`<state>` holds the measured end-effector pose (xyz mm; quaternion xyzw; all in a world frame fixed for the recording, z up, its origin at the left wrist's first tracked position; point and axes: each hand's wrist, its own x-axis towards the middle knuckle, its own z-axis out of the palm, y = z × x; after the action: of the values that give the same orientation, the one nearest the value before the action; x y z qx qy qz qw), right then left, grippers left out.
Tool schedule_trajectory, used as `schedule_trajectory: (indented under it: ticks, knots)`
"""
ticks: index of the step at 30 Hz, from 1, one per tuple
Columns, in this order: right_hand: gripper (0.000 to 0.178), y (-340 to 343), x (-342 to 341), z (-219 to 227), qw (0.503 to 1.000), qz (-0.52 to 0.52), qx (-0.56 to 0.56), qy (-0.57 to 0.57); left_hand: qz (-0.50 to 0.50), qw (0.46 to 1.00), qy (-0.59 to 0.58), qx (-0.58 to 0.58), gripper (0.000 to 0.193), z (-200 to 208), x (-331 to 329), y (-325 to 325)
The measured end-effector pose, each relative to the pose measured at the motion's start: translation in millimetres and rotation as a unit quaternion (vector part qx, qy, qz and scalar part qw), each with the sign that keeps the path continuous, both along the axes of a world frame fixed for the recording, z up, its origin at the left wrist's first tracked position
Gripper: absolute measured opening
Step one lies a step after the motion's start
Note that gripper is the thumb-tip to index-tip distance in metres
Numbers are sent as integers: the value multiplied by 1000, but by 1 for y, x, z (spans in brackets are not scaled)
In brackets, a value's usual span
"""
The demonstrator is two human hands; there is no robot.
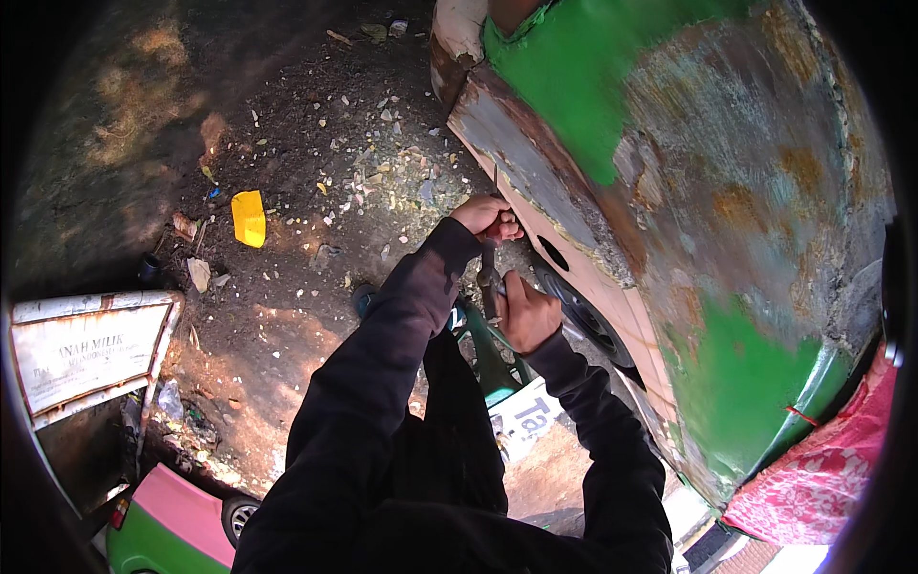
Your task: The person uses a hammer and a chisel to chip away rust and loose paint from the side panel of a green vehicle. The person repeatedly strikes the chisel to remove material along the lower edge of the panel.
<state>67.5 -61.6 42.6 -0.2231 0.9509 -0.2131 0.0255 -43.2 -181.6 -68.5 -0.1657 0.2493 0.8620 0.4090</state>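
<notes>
My left hand (pixel 488 218) is closed round a thin dark chisel (pixel 495 180), its blade pointing away from me along the lower edge of a worn vehicle body (pixel 736 182). Just nearer to me, my right hand (pixel 529 311) grips a hammer (pixel 490 285). The hammer's dark head is close behind the chisel's rear end; whether they touch I cannot tell. Green paint, bare grey metal, rust and a pale pinkish lower strip show on the body. Fingers hide most of the chisel's shank and the hammer's handle.
Flakes and chips litter the dirt ground around a yellow scrap (pixel 249 218). A rusty-framed white sign (pixel 91 354) stands at left, with a pink and green car (pixel 182 517) below it. A wheel (pixel 588 320) sits under the body; pink patterned cloth (pixel 813 478) hangs at lower right.
</notes>
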Motion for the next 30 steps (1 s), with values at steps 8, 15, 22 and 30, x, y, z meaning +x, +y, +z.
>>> schedule_trajectory:
  ticks: [8, 15, 22, 30]
  knots:
    - [16, 1, 20, 31, 984, 76, -148, 64, 22, 1000, -1, 18, 28, -2, -1, -9]
    - [14, 1, 11, 27, 996, -15, -76, 43, 37, 999, -8, 22, 26, 1, -10, -4]
    - [16, 11, -9, 6, 995, -46, -17, 82, 44, 997, -48, -29, 23, 20, -20, 14]
    - [26, 9, 13, 30, 945, -107, -236, 198, 114, 988, -101, -26, 24, 30, -20, 23]
